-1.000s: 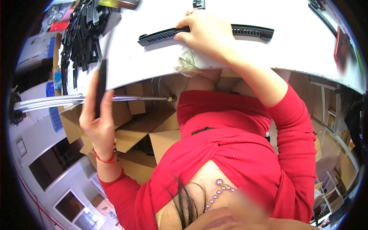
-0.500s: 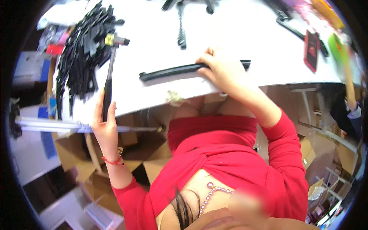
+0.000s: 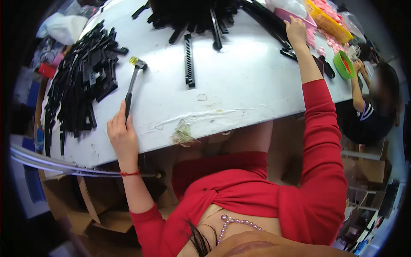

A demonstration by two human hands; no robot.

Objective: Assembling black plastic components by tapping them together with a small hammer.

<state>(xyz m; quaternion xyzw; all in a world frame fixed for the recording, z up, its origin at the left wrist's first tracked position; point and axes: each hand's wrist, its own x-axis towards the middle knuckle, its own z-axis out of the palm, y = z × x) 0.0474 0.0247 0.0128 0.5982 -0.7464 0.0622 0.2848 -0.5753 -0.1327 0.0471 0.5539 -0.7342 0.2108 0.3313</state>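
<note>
My left hand [image 3: 122, 132] is closed around the dark grip of a small hammer [image 3: 133, 81], whose head, yellow at one end, rests on the white table. At the far right my right hand [image 3: 296, 32] is stretched out over long black strips [image 3: 267, 21], beside a pink basket [image 3: 306, 21]. Its fingers are apart, and no part shows in its grasp. A single slotted black strip [image 3: 189, 62] lies lengthwise in the middle of the table. Beyond it is a dark heap of black parts [image 3: 188, 15].
A large pile of black plastic parts [image 3: 81, 81] covers the table's left. A yellow basket [image 3: 329, 21], pink pieces and a green bowl [image 3: 343, 64] stand at right, near another person [image 3: 372, 103]. Crumpled clear plastic [image 3: 183, 133] lies at the white table's [image 3: 239, 103] front edge.
My right hand has moved away from the front to the far right, and the long black strip it held is gone from there. My left hand still holds the hammer. The view has shifted.
</note>
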